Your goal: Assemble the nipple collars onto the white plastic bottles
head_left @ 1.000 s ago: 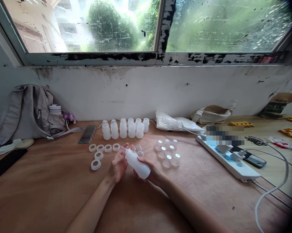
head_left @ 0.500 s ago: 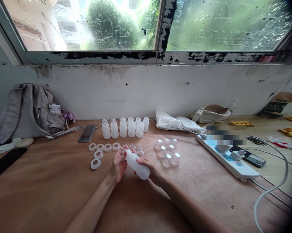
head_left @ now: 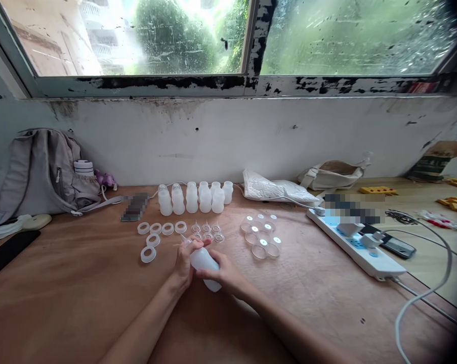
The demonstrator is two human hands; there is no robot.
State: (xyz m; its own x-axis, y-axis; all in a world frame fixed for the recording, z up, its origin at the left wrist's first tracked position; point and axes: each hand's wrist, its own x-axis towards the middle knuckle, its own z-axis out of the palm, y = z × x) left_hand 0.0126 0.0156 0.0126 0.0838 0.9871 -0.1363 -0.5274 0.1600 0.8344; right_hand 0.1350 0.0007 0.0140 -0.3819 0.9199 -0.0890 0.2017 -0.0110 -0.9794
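Observation:
A frosted white bottle (head_left: 204, 260) is tilted between my two hands over the table. My left hand (head_left: 184, 260) wraps round its upper end, with a small clear part showing at the fingertips. My right hand (head_left: 222, 273) grips the bottle's body from the right. Just beyond my hands lie several clear nipple-like pieces (head_left: 216, 228). White rings (head_left: 148, 254) lie to the left, and clear round discs (head_left: 259, 251) with white centres lie to the right. Several similar white bottles (head_left: 192, 198) stand upright at the back.
A grey backpack (head_left: 42, 172) sits at the back left, near a black strip (head_left: 10, 255). A white power strip (head_left: 357, 250) with cables lies at the right. A silvery package (head_left: 276, 190) and a beige bag (head_left: 334, 174) rest by the wall.
The bottle and both hands have moved slightly left and nearer to me. My left fingers now cover the bottle's upper end, and the clear pieces behind show more fully.

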